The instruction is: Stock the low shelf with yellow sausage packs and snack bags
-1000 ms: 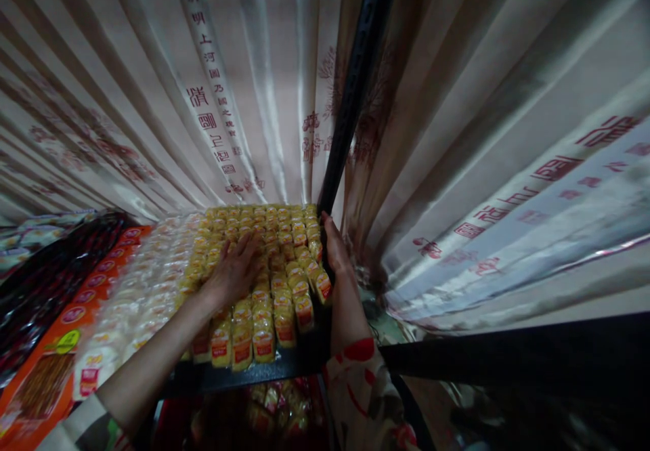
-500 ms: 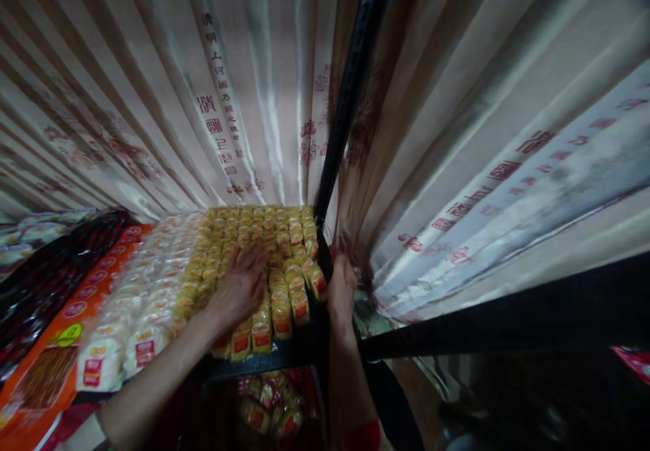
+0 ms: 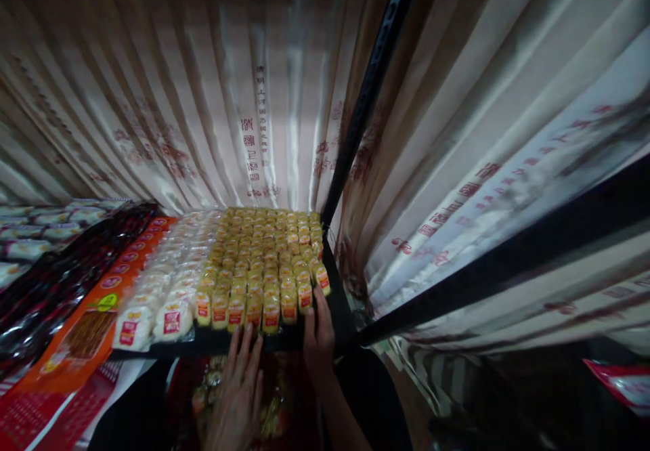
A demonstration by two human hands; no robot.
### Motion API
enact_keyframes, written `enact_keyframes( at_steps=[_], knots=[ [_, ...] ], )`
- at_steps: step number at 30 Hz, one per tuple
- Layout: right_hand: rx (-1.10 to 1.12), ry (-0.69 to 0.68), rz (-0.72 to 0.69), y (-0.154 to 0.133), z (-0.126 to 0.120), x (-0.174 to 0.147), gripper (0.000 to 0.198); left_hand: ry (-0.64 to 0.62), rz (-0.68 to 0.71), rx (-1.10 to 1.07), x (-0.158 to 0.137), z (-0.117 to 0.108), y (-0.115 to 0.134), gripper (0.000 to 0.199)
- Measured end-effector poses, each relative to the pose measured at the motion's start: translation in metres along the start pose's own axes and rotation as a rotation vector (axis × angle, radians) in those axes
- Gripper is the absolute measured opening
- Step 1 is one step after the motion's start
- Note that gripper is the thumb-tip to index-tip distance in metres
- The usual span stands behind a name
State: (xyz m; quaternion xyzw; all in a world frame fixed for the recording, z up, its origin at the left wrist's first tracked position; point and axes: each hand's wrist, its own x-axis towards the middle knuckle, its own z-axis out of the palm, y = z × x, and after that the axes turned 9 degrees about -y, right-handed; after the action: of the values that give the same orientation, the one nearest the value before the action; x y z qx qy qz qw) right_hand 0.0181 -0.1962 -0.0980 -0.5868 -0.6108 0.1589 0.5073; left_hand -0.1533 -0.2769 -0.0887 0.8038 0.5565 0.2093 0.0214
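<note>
Rows of small yellow wrapped snack packs [image 3: 254, 268] with red and orange labels fill the right end of a dark shelf [image 3: 203, 342]. My left hand [image 3: 236, 390] is at the shelf's front edge, its fingers stretched out and their tips close to the front packs. At the right end of the front row is my right hand [image 3: 319, 336], fingers extended, the tips against or just below a yellow pack. Neither hand grips anything that I can see. Two rows of white wrapped packs [image 3: 170, 319] lie directly left of the yellow ones.
Further left are an orange package strip [image 3: 96, 309], dark glossy packs [image 3: 66, 282] and white packets [image 3: 55, 227]. A black perforated post [image 3: 368, 99] rises at the shelf's back right corner, before pleated curtains [image 3: 284, 112]. More packs show dimly below the shelf.
My left hand has come off the top of the yellow packs to the front edge. My right hand has moved from beside the post to the front row, which now looks more even.
</note>
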Motion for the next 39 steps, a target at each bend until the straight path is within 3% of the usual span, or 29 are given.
enact_keyframes(
  at_steps=[3,8,21,29,39],
  knots=[
    [0.021,0.006,0.064,0.0,0.01,-0.008,0.047,0.011,-0.017,0.026,-0.008,0.006,-0.007,0.065],
    [0.002,-0.021,0.152,0.005,0.022,-0.005,0.053,0.019,0.083,0.059,0.002,0.012,-0.014,0.064],
    [-0.029,-0.037,0.089,0.009,0.027,0.005,0.051,0.004,0.055,0.055,0.009,0.023,-0.013,0.059],
    [-0.042,-0.068,0.091,0.003,0.023,0.003,0.054,0.019,0.02,0.052,0.004,0.023,0.002,0.056],
    [-0.04,-0.1,0.049,-0.001,0.021,0.0,0.058,-0.001,-0.014,0.036,-0.006,0.019,0.001,0.047]
  ],
)
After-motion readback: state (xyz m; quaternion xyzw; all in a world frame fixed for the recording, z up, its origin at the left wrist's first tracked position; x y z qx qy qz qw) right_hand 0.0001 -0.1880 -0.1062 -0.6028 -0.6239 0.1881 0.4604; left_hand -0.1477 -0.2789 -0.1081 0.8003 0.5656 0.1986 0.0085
